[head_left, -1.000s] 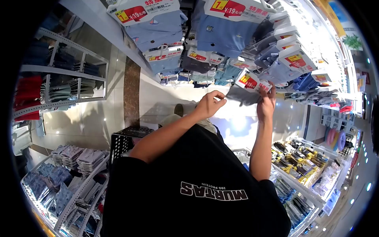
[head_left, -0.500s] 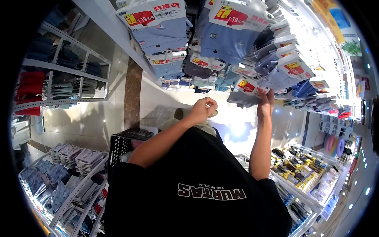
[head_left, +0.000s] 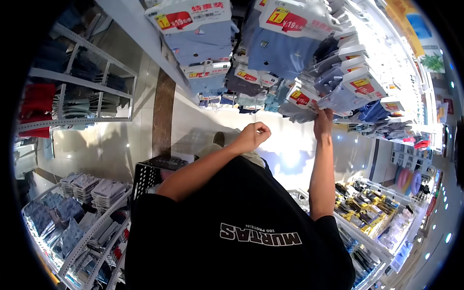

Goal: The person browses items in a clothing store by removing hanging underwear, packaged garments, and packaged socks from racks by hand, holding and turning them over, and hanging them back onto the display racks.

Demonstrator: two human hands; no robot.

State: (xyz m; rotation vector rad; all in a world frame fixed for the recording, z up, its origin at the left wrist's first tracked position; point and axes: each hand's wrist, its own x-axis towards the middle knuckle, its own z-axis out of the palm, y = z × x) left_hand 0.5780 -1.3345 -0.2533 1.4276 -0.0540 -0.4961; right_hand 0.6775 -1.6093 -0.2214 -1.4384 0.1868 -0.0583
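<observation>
**Right hand (head_left: 324,126) at a grey garment (head_left: 296,113) on a clothing display**

Pale tiled floor (head_left: 191,123) spreads across the middle of the view, crossed by a dark brown strip (head_left: 164,116). Ahead and to the right hangs a bank of carded garments (head_left: 362,89), brightly lit at its right side. The person's black T-shirt (head_left: 232,203) fills the lower middle, its white MURTAS lettering upside down from this viewpoint.

On the left stands a shelf rack (head_left: 79,79) with red clothing (head_left: 36,104) at its far end. Below it, a stand (head_left: 92,249) holds stacks of folded clothes; at lower right, another carries yellow-and-black packs (head_left: 367,205). A perforated black basket (head_left: 144,181) sits just beside the left forearm.

Two large blue garments hang at the top, the right one (head_left: 280,53) nearer the middle. The left hand (head_left: 253,137) is over the floor, well apart from the clothes, its fingers curled in and loosely closed, with nothing visible in them. The right hand is raised to the grey garment, which hangs low at the front of the bank under a white card (head_left: 300,98) with a red-and-yellow price patch. The right fingers touch its lower right corner; whether they grip it, I cannot tell.
</observation>
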